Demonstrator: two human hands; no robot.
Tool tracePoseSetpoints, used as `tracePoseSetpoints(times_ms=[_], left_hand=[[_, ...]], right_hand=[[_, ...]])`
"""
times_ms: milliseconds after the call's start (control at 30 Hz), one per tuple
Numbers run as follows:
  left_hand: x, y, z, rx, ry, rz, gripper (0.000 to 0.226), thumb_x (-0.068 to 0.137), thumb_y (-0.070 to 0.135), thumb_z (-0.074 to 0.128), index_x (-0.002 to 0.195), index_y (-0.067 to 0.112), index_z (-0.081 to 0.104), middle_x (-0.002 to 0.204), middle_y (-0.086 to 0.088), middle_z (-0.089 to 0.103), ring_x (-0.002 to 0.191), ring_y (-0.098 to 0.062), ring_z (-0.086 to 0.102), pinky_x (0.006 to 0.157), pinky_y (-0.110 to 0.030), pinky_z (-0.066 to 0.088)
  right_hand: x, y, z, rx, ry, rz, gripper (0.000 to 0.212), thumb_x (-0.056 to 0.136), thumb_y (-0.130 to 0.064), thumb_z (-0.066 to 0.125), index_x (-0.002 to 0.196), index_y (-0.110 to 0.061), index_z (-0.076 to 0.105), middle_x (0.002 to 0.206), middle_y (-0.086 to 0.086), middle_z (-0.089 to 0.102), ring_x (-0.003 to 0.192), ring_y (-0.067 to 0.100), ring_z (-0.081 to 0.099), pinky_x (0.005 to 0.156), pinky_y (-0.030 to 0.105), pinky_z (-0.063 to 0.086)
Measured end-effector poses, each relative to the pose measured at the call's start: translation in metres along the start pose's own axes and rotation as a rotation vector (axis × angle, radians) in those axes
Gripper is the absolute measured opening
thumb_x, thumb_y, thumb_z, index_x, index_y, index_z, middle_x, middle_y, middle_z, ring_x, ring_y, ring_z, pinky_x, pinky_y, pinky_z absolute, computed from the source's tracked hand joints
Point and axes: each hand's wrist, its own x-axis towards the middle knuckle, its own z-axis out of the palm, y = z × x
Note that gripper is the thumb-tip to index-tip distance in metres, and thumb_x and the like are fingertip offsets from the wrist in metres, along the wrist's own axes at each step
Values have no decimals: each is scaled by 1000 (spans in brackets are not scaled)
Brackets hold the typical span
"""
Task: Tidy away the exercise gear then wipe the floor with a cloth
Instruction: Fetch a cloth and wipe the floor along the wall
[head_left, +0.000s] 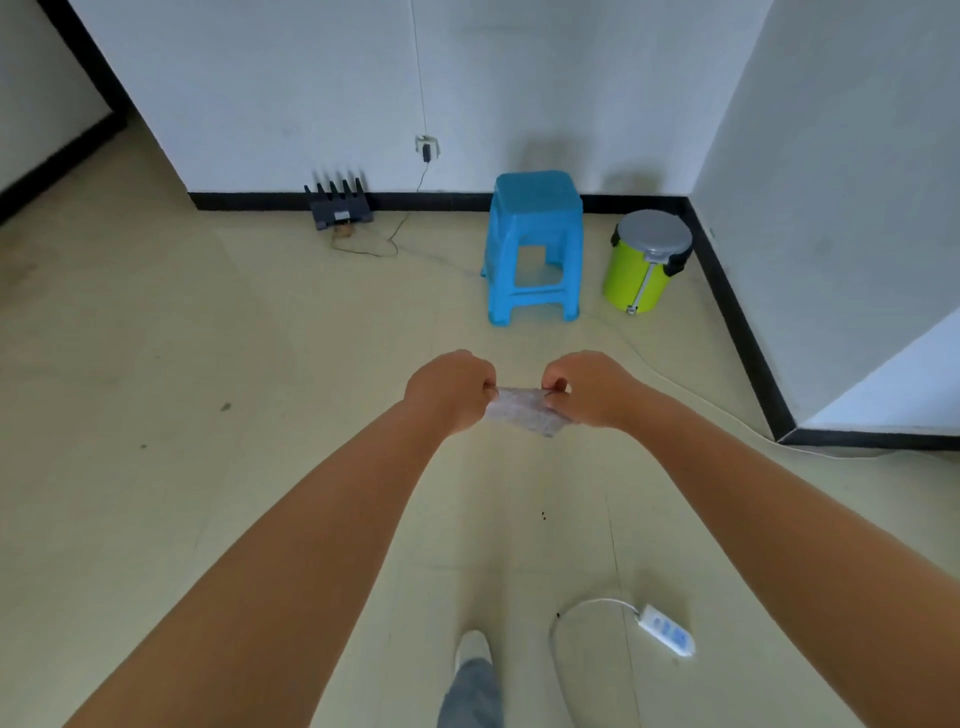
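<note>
A small pale grey cloth (522, 410) hangs stretched between my two hands, out in front of me above the beige floor (208, 467). My left hand (449, 389) pinches its left edge with curled fingers. My right hand (592, 387) pinches its right edge the same way. Both arms reach forward from the bottom of the view. No exercise gear is in sight.
A blue plastic stool (532, 244) stands by the far wall, with a green lidded bucket (647, 260) in the corner to its right. A black router (338, 205) sits at the skirting with thin cables. A white power strip (667, 631) lies on the floor near my foot (472, 649).
</note>
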Motion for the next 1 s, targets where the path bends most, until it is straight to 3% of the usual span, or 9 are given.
tracePoseSetpoints(times_ms=[633,1000], left_hand=[[558,-41,-177,-87,-20,83,30,98,21,41,119,11,61,120,-11,58,110,-26,55,91,-34,45],[878,-93,-189,-161,-104,127,28,96,21,45,114,12,65,118,-11,60,111,-26,54,91,-33,44]], right_hand=[[491,214,-199,120,29,110,24,91,-11,50,106,-1,66,112,14,65,108,25,56,84,29,39],[768,334,-229,202,-19,205,26,92,-12,52,113,-3,65,117,13,63,111,24,55,88,23,35]])
